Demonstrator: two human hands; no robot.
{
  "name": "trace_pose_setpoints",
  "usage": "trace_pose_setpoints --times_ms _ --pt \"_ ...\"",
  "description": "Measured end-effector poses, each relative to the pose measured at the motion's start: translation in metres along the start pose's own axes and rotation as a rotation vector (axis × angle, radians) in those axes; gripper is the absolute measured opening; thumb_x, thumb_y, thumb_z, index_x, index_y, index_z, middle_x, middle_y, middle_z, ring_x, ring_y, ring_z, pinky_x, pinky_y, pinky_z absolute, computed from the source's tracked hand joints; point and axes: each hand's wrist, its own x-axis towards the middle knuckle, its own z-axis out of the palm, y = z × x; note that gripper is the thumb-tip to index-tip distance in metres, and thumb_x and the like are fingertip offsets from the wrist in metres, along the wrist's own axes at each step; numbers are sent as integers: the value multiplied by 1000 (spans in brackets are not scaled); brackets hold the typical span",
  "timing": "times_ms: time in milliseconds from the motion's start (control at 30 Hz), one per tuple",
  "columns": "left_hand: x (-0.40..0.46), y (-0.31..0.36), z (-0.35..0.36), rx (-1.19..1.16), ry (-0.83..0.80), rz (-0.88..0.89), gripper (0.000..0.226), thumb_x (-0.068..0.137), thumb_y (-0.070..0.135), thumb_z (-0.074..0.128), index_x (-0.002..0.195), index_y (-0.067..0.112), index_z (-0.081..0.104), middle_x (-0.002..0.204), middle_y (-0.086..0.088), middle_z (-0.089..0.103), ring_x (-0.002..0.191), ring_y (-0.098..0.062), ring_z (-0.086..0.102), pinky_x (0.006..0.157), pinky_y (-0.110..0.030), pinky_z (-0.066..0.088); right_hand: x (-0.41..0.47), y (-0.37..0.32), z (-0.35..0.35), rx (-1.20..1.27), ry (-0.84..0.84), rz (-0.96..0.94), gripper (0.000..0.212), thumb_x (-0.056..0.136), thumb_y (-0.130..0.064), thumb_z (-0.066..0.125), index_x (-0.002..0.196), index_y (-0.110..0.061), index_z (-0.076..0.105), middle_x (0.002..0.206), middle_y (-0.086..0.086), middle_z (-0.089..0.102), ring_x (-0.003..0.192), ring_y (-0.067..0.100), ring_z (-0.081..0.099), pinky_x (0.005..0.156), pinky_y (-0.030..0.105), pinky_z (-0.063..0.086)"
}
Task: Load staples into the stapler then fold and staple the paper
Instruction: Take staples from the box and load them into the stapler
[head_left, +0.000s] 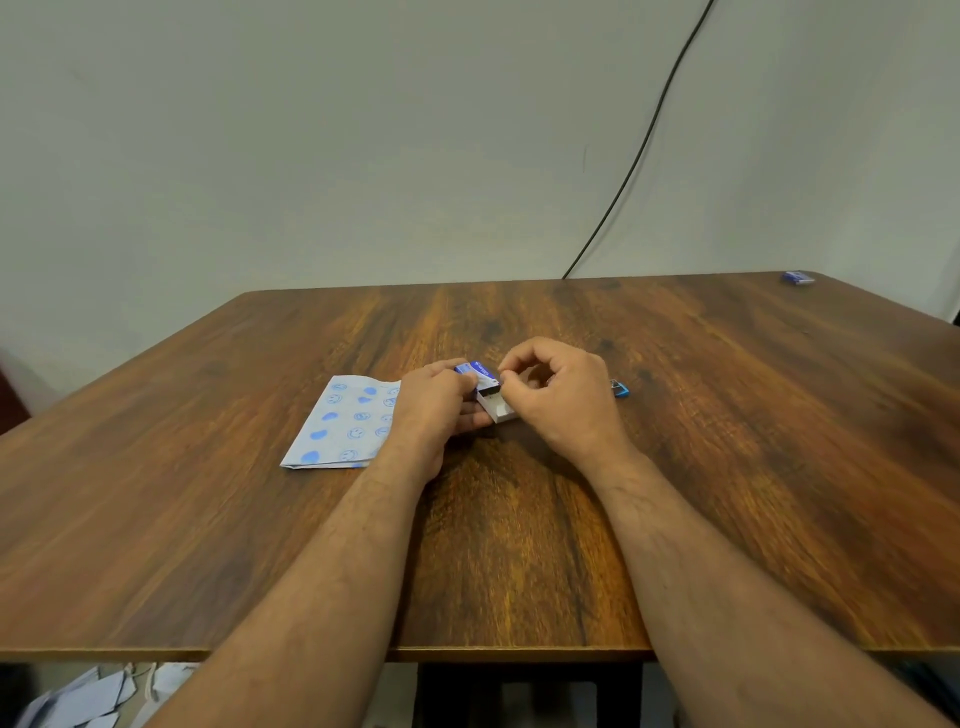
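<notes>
My left hand (435, 402) grips a small blue staple box (480, 376) above the middle of the table. Its white inner tray (496, 406) is slid part-way out toward me. My right hand (558, 395) has thumb and forefinger pinched at the tray's edge, just beside the blue sleeve; whether staples are between the fingers is hidden. A folded sheet of paper (343, 423) with blue smiley prints lies flat to the left, partly under my left wrist. The blue stapler (619, 388) peeks out behind my right hand, mostly hidden.
The wooden table (727, 467) spreads wide around my hands. Another small blue box (798, 278) sits at the far right corner. A black cable (644, 150) runs down the wall behind. Paper scraps (88, 699) lie on the floor below the front left edge.
</notes>
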Motion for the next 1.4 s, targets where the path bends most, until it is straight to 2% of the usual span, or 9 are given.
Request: trace_pose_setpoints --times_ms 100,233,333,433,533,667,800,1133,1400 --pt "-1 1 0 -41 31 -1 33 97 3 52 129 12 52 105 -17 69 80 -25 74 59 -30 60 1 -1 -1 20 65 13 14 82 -11 72 76 -24 73 73 -17 70 68 1 65 60 11 47" --pt "-1 3 -1 -135 111 8 34 98 3 49 129 15 44 105 -14 64 71 -18 69 49 -24 55 2 2 2 -3 135 31 12 78 -9 72 72 -20 73 69 -15 70 64 6 66 62 19 52" --pt "0 4 -3 -200 121 1 33 99 2 48 129 15 49 110 -16 66 73 -18 71 51 -25 56 2 3 2 -30 127 25 10 78 -8 71 71 -15 70 69 -11 68 63 8 64 61 24 53" --pt "1 3 -2 -218 141 14 33 99 3 49 130 13 51 113 -17 68 72 -17 72 52 -24 57 1 1 1 -72 90 -30 11 79 -7 70 73 -15 67 70 -9 66 64 5 60 57 14 44" --pt "1 4 -4 -254 158 3 29 100 10 53 129 14 48 108 -15 68 73 -16 73 54 -23 58 -1 -1 1 -77 20 -94 15 82 -5 68 82 -19 69 75 -8 66 64 3 59 56 12 45" --pt "1 4 -6 -245 156 -18 30 100 16 58 129 14 52 113 -15 68 82 -16 74 59 -23 59 -3 2 2 -136 15 -150 26 85 -8 67 99 -24 81 91 -8 74 79 2 65 68 11 51" --pt "1 3 -6 -244 152 -10 30 99 14 60 128 11 56 116 -15 69 91 -19 74 62 -24 60 -3 2 2 -151 15 -156 27 86 -9 67 104 -23 81 92 -9 72 80 0 63 70 8 49" --pt "-1 5 -4 -300 44 27 43 94 -8 49 129 17 53 115 -20 68 82 -26 76 66 -29 62 -1 5 4 -121 85 -183 22 79 -5 69 89 -19 83 85 -4 75 74 3 65 72 13 52" --pt "-6 1 -1 -333 -142 125 71 85 -19 52 142 22 41 122 -25 62 79 -25 75 72 -31 62 -3 2 1 -146 100 -195 21 84 -6 69 96 -17 83 88 -5 72 79 5 66 71 14 53"
